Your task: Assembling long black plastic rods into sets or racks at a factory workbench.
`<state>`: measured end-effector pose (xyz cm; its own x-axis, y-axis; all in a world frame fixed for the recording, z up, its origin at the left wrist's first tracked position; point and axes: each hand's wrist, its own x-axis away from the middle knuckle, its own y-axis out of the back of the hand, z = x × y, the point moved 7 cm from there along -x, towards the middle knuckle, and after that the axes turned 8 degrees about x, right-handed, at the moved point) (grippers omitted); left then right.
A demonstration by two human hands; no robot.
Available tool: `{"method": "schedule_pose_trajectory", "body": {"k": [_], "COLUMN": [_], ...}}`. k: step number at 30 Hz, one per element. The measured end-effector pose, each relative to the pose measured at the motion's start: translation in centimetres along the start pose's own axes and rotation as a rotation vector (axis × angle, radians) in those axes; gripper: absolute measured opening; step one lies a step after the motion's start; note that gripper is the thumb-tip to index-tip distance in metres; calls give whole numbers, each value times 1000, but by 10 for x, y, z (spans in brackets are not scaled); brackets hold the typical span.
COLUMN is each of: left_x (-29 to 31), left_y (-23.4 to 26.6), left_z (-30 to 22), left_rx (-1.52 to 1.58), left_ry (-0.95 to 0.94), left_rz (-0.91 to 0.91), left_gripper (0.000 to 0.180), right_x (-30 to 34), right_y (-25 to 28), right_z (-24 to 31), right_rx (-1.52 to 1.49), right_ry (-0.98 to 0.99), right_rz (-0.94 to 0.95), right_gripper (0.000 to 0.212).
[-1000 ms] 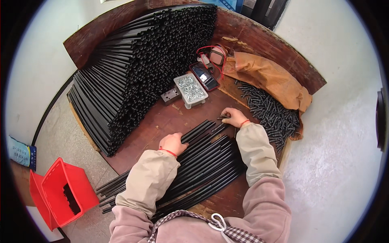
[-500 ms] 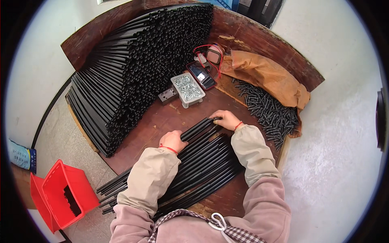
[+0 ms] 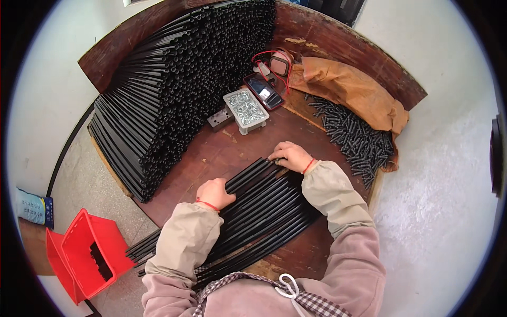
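Note:
A row of long thin black tubes [image 3: 264,203] lies slantwise across the table in front of me. My left hand [image 3: 215,193] is closed round the upper tubes of the row, its thumb toward their right ends. At those far right ends my right hand [image 3: 290,156] is pinched, fingertips touching a tube end. Whatever small piece is between these fingers is mostly hidden. Right of that hand, a heap of short black ridged plugs [image 3: 353,138] rests by a crumpled brown cloth [image 3: 351,92]. Beyond the hands stands a small pale tray [image 3: 246,110] of shiny metal bits.
A tall stack of black tubes [image 3: 195,68] fills the far left of the table [image 3: 211,153]. Beside the tray are a drilled metal block [image 3: 219,119] and a phone [image 3: 264,91]. A raised brown board [image 3: 348,50] borders the back. Red bins [image 3: 95,253] stand at lower left.
My left hand has slid left and slightly down along the tubes. My right hand has shifted slightly left, its fingertips now at the tube ends. The view has shifted a little.

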<state>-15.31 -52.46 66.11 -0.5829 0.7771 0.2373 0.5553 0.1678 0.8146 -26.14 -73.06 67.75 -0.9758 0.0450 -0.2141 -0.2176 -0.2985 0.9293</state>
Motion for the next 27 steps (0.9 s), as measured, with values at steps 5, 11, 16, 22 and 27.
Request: {"method": "schedule_pose_trajectory", "body": {"k": [5, 11, 16, 22, 27], "left_x": [-18, -22, -24, -24, -22], "left_y": [0, 4, 4, 10, 12], "left_z": [12, 18, 14, 20, 21], "left_rx": [22, 310, 305, 417, 403], "left_ry": [-14, 175, 162, 206, 208], "left_rz": [-23, 219, 235, 264, 252], "left_gripper": [32, 31, 30, 30, 29], "right_x": [-6, -15, -14, -11, -22], "right_y": [-3, -5, 9, 6, -6], "right_z": [14, 10, -1, 15, 16], "right_rx": [348, 332, 83, 273, 371], "right_ry": [114, 170, 86, 193, 240], "right_rz": [-163, -184, -324, -109, -75], "right_gripper": [24, 20, 18, 18, 21]}}
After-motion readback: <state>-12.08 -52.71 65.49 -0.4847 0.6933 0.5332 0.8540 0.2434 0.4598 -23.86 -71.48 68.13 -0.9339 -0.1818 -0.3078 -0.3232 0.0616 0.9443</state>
